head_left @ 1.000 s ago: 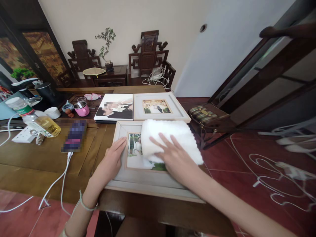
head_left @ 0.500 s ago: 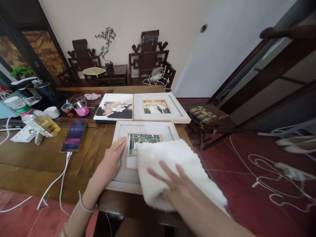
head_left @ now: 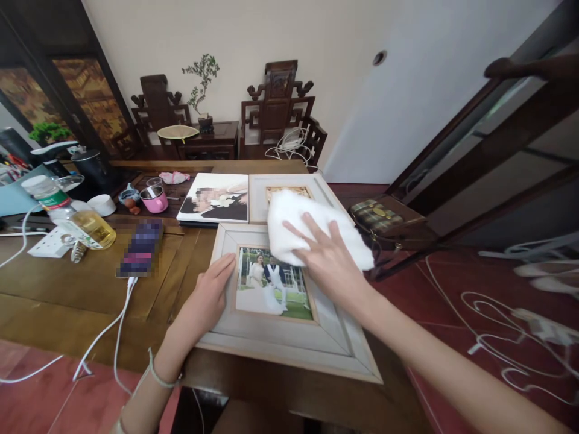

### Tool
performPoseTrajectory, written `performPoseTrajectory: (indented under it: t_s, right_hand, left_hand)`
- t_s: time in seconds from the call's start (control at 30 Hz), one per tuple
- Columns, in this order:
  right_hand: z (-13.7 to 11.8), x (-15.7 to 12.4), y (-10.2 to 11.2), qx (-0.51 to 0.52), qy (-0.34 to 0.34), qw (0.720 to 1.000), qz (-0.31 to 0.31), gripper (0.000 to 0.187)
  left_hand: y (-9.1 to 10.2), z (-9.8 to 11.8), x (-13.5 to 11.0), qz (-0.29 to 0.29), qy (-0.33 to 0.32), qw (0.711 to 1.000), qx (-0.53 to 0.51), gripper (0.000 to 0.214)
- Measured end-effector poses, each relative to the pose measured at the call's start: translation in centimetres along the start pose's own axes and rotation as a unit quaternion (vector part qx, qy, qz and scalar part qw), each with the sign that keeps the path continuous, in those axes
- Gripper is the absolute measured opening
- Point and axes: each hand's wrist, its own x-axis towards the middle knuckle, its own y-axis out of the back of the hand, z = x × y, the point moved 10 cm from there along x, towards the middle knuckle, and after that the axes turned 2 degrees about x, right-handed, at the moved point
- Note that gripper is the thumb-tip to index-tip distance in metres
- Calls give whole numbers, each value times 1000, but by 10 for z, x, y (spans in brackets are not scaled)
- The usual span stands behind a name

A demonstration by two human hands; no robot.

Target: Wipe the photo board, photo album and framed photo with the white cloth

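Observation:
A light-coloured picture frame (head_left: pixel 289 340) lies flat at the table's front edge, with an outdoor photo of two people in wedding clothes inside. My left hand (head_left: pixel 205 295) holds its left side, fingers laid over the border and thumb hidden. My right hand (head_left: pixel 328 256) grips a fluffy white cloth (head_left: pixel 289 220), fingers spread on top. The cloth covers the frame's upper right part and hangs over a second picture frame (head_left: pixel 319 184) behind it, hiding most of that photo. Left of the second frame lies a square photo panel or album (head_left: pixel 217 199) with a dark and white picture.
On the wooden table (head_left: pixel 181 289) at left lie a phone (head_left: pixel 141 247) on a white cable, a pink cup (head_left: pixel 154 200), an oil-coloured bottle (head_left: pixel 94 229) and a power strip (head_left: pixel 49 241). A checked bag (head_left: pixel 377 214) sits right of the table. White cables (head_left: pixel 488 343) cross the red floor.
My right hand has moved the cloth up and away from me, uncovering the photo and the frame's lower right corner. My left hand stays on the frame. The view has shifted slightly.

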Motion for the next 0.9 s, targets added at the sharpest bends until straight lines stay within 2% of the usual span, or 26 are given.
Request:
performPoseTrajectory:
  t_s: [0.1,0.2,0.33,0.47,0.57,0.63,0.7,0.83,0.9]
  right_hand:
    - [1,14,-9,-12,9,999,-29,58]
    - [-18,4,-23,12,16,995,-100,62]
    - [-54,-41,-25,76,28,984,-158,48]
    - [-93,-96,-9,158,101,968,-169,26]
    - [-111,-114,1,181,129,962,-156,25]
    - [-112,-107,-1,185,116,965,-148,22]
    - [-101,-89,-9,173,79,971,-146,25]
    - [-55,-39,-22,93,8,990,-102,49]
    - [-34,-16,-24,44,-9,996,-74,53]
  left_hand:
    - [1,0,0,-2,5,1000,4,66]
    - [2,1,0,9,-7,1000,9,65]
    - [1,1,0,29,-25,999,10,66]
    - [-1,-1,0,36,-30,999,12,67]
    - [-1,0,-1,45,-37,998,7,68]
    - [-1,0,-1,39,-32,999,7,68]
    - [-2,-1,-1,27,-24,999,9,69]
    - [-3,0,-1,3,-11,1000,7,71]
    - [-2,0,-1,0,-9,1000,7,71]
